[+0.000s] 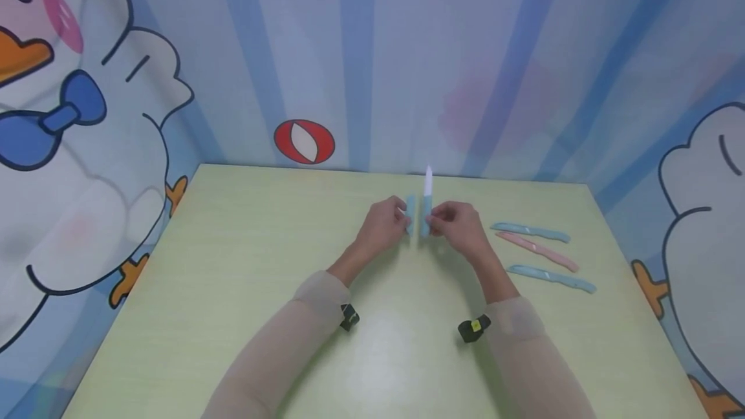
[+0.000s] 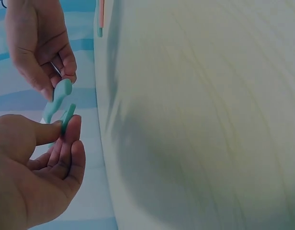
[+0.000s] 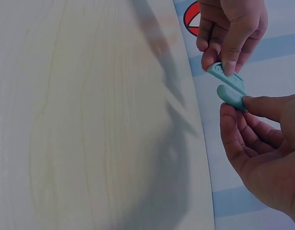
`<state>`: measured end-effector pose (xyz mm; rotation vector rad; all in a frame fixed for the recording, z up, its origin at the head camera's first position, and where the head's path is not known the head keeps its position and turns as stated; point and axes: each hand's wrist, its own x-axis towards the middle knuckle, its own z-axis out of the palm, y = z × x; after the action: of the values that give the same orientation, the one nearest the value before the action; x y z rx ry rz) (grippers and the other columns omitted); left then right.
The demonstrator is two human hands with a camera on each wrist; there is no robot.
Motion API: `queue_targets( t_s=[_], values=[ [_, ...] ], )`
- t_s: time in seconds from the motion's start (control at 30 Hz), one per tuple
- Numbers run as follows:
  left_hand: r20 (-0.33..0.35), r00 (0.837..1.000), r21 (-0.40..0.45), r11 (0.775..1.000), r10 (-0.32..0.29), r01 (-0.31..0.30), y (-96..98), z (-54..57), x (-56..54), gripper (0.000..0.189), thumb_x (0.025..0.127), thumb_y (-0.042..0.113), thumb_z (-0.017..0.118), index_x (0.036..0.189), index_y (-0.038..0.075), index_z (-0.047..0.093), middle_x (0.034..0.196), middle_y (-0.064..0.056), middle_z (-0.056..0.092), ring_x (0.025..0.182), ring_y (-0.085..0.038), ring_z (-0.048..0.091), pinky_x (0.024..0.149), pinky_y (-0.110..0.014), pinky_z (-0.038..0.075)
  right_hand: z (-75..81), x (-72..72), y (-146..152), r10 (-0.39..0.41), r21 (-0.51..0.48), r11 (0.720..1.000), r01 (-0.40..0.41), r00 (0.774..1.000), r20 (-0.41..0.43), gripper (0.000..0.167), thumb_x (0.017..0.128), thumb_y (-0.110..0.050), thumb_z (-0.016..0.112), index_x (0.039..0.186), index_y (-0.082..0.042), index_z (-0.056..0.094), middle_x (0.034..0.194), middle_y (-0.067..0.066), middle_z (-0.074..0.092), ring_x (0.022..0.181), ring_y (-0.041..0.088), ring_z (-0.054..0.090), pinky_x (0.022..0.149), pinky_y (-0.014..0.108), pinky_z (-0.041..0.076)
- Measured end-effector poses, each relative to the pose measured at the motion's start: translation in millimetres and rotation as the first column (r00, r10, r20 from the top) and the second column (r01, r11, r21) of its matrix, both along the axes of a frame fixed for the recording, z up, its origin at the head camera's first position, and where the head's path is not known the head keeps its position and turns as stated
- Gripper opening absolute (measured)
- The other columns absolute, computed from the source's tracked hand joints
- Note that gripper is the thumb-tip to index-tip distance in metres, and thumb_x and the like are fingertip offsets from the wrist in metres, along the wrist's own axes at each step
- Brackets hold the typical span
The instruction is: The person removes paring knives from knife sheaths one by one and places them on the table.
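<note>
In the head view my right hand (image 1: 460,228) pinches a small fruit knife by its light blue handle (image 1: 427,212), its pale blade (image 1: 429,181) pointing up. Close by on the left, my left hand (image 1: 383,225) pinches a slim light blue blade cover (image 1: 410,209), held upright and roughly parallel to the knife. A narrow gap separates the two. Seen from the right wrist, the cover (image 3: 226,76) shows a ridged, hollow-looking face beside the rounded handle end (image 3: 230,97). The left wrist view shows the handle (image 2: 61,93) just above the cover (image 2: 68,119); the blade is mostly hidden there.
Right of my hands, a blue knife (image 1: 531,231), a pink knife (image 1: 538,251) and another blue knife (image 1: 553,278) lie on the pale wooden table (image 1: 233,290). A cartoon-printed curtain (image 1: 396,70) rises behind the table's far edge.
</note>
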<state>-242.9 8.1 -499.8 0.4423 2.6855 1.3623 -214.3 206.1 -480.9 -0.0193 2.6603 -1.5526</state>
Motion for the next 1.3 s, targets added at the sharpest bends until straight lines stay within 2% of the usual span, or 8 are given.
queue_targets(
  t_s=[0.23, 0.5, 0.7, 0.9, 1.0, 1.1, 1.17, 1.3],
  values=[
    [0.037, 0.999, -0.056, 0.998, 0.024, -0.022, 6.2, -8.4, 0.3, 0.025, 0.099, 0.009, 0.072, 0.121, -0.002, 0.066, 0.096, -0.01, 0.078, 0.081, -0.018, 0.074, 0.072, -0.03, 0.058, -2.6, -0.8, -0.6, -0.01, 0.078, 0.997, 0.003, 0.996, 0.093, 0.025, 0.103, -0.017, 0.07, 0.115, 0.004, 0.071, 0.099, 0.017, 0.076, 0.087, 0.026, 0.074, 0.078, 0.035, 0.055],
    [0.057, 0.997, -0.136, 0.99, 0.048, -0.04, 16.6, -10.4, -0.9, 0.024, 0.096, 0.009, 0.074, 0.118, -0.001, 0.069, 0.096, -0.01, 0.078, 0.081, -0.02, 0.072, 0.071, -0.029, 0.058, -11.4, -6.7, 1.4, -0.007, 0.074, 0.997, -0.001, 0.994, 0.113, 0.021, 0.1, -0.013, 0.071, 0.11, 0.006, 0.072, 0.096, 0.018, 0.076, 0.08, 0.023, 0.073, 0.073, 0.031, 0.055],
    [0.047, 0.997, -0.211, 0.976, 0.068, -0.057, 22.6, -11.2, -3.4, 0.026, 0.096, 0.012, 0.074, 0.118, -0.002, 0.071, 0.107, -0.013, 0.076, 0.087, -0.024, 0.071, 0.078, -0.033, 0.059, -11.2, -7.5, 0.5, -0.03, 0.103, 0.995, 0.014, 0.988, 0.154, 0.021, 0.099, -0.013, 0.072, 0.109, 0.006, 0.073, 0.097, 0.018, 0.076, 0.08, 0.024, 0.072, 0.073, 0.032, 0.056],
    [0.106, 0.992, -0.22, 0.975, 0.067, -0.042, 26.0, -16.1, -6.6, 0.029, 0.096, 0.012, 0.073, 0.122, -0.003, 0.07, 0.113, -0.016, 0.075, 0.085, -0.022, 0.069, 0.076, -0.032, 0.059, -11.8, -9.7, 1.2, -0.053, 0.138, 0.99, 0.021, 0.971, 0.233, 0.021, 0.099, -0.013, 0.072, 0.11, 0.004, 0.073, 0.096, 0.017, 0.076, 0.084, 0.026, 0.073, 0.076, 0.035, 0.057],
    [0.135, 0.989, -0.202, 0.979, 0.059, -0.031, 27.8, -21.8, -9.7, 0.023, 0.093, 0.009, 0.072, 0.113, -0.001, 0.071, 0.099, -0.012, 0.072, 0.074, -0.019, 0.065, 0.065, -0.029, 0.056, -14.1, -9.4, 1.4, -0.059, 0.154, 0.988, 0.02, 0.965, 0.254, 0.02, 0.098, -0.013, 0.071, 0.109, 0.003, 0.073, 0.094, 0.015, 0.076, 0.084, 0.025, 0.072, 0.077, 0.035, 0.056],
    [0.156, 0.987, -0.21, 0.978, 0.047, -0.013, 30.9, -30.6, -15.4, 0.004, 0.088, 0.007, 0.069, 0.086, 0.004, 0.066, 0.073, -0.003, 0.06, 0.057, -0.014, 0.051, 0.051, -0.027, 0.043, -16.3, -8.6, 1.0, -0.059, 0.169, 0.986, 0.016, 0.966, 0.25, 0.019, 0.097, -0.013, 0.071, 0.107, 0.003, 0.074, 0.091, 0.014, 0.076, 0.082, 0.023, 0.07, 0.075, 0.034, 0.056],
    [0.149, 0.988, -0.235, 0.972, 0.044, -0.008, 34.1, -41.4, -21.3, 0.018, 0.085, 0.006, 0.066, 0.072, 0.01, 0.055, 0.061, 0.001, 0.048, 0.05, -0.013, 0.043, 0.045, -0.027, 0.035, -17.2, -8.2, 0.6, -0.062, 0.169, 0.985, 0.02, 0.968, 0.245, 0.019, 0.097, -0.013, 0.072, 0.105, 0.004, 0.074, 0.089, 0.013, 0.076, 0.08, 0.023, 0.071, 0.073, 0.033, 0.056],
    [0.167, 0.985, -0.283, 0.959, 0.037, 0.012, 38.0, -31.8, -16.9, 0.03, 0.086, 0.005, 0.066, 0.064, 0.014, 0.047, 0.054, 0.003, 0.043, 0.046, -0.012, 0.041, 0.044, -0.027, 0.033, -17.8, -8.4, 0.5, -0.067, 0.191, 0.981, 0.022, 0.97, 0.233, 0.02, 0.095, -0.013, 0.072, 0.104, 0.005, 0.075, 0.087, 0.013, 0.076, 0.08, 0.024, 0.072, 0.072, 0.032, 0.056]
  ],
)
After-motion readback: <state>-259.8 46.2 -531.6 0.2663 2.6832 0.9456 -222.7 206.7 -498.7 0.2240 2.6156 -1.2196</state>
